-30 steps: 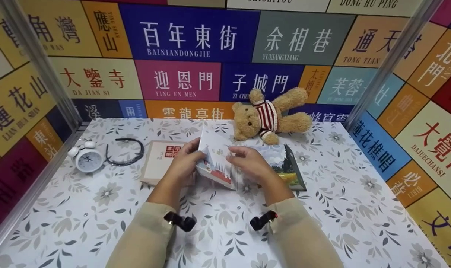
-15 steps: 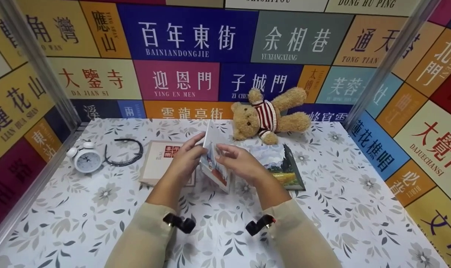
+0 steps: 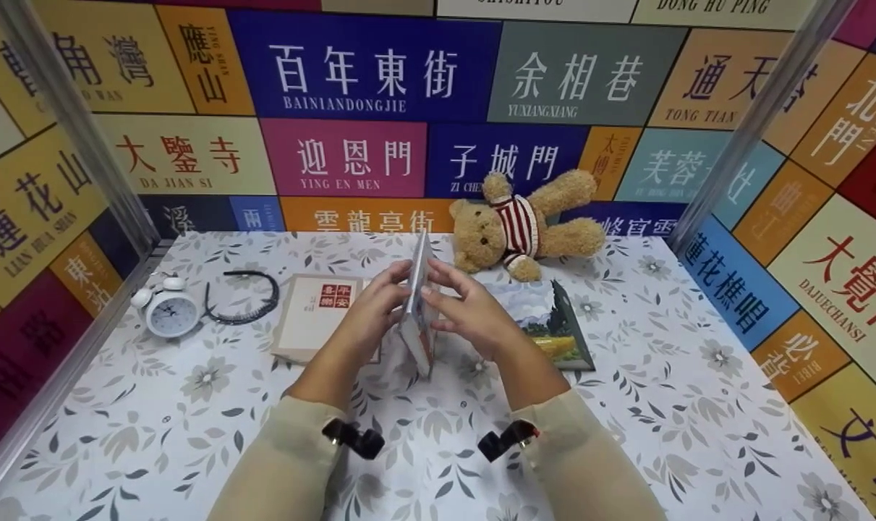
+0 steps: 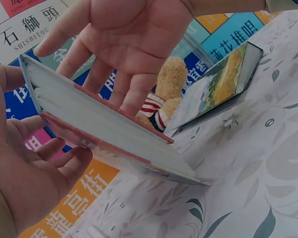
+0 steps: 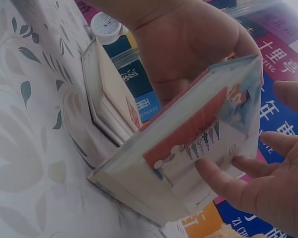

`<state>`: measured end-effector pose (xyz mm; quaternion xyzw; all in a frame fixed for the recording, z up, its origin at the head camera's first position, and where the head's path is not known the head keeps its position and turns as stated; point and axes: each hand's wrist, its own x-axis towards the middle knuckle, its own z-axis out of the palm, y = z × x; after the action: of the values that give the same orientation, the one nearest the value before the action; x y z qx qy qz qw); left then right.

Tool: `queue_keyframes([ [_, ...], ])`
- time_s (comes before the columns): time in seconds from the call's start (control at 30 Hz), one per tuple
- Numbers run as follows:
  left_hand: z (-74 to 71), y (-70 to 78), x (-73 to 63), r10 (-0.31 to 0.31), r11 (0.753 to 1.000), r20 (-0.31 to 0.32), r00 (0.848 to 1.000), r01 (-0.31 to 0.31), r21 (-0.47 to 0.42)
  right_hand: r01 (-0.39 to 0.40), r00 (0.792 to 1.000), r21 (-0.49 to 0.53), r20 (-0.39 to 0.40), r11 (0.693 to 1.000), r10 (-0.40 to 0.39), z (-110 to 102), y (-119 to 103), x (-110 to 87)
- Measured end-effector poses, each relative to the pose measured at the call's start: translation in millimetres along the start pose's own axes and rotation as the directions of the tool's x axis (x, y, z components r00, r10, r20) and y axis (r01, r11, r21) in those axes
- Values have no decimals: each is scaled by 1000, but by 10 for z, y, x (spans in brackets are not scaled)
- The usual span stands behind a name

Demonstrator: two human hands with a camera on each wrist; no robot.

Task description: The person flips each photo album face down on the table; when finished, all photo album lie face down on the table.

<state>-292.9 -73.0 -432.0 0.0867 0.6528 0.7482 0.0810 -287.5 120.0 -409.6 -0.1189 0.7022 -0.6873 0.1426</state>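
Both hands hold an illustrated hardcover book [image 3: 417,340] on edge over the middle of the table. My left hand [image 3: 369,307] grips it from the left, its thumb at the spine in the left wrist view and fingers against the cover. From the other side, my right hand [image 3: 474,311] rests extended fingertips on the picture cover, thumb apart from it in the right wrist view. That cover [image 5: 188,144] shows a red band and small figures. A beige book [image 3: 311,315] with a red stamp lies beside the left hand; a landscape-painted book [image 3: 553,325] lies beyond the right wrist.
A teddy bear [image 3: 524,224] in a striped sweater lies at the back against the wall. On the left are a white alarm clock [image 3: 168,307] and a black headband [image 3: 239,317]. Printed wall panels [image 3: 365,65] surround the floral-covered table [image 3: 192,427].
The held book has turned from showing its picture cover to standing nearly edge-on to the head view. The right hand has moved left, against the cover; the other things have stayed put.
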Motion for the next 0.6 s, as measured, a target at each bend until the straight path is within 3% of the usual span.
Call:
queue_keyframes([
  [0.3,30,-51,-36,10,999,37,999,-11,50,25,999,4,-28,1000,-25,-31,-4,-3],
  [0.6,-41,-130,18,-60,996,56,997,56,76,-23,995,5,-93,1000,24,-163,43,52],
])
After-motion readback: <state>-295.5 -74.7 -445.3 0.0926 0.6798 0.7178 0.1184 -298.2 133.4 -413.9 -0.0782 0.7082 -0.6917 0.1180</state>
